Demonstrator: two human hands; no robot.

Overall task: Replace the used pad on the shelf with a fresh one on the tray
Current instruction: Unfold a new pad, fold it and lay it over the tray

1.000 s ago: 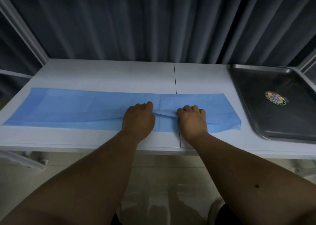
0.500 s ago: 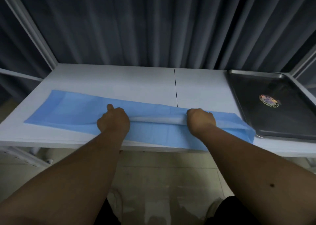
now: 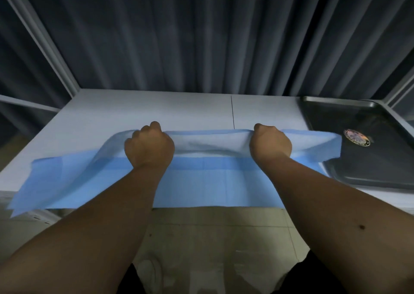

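Both hands are working the blue pad right now, and they are gripping it hard: the left hand is fisted with its fingers curled around the far edge of the sheet, and the right hand is doing the same a little way along, fingers clamped on that same raised edge. Between the two fists the pad's pale white underside is showing, sagging slightly, while the blue lower layer is lying flat on the white shelf and hanging over its near edge. The left end of the pad is drooping off the shelf's front left corner. The right end is reaching over the near left rim of the steel tray, which is sitting at the right end of the shelf with a round sticker on its floor. Dark pleated curtains are hanging behind the shelf.
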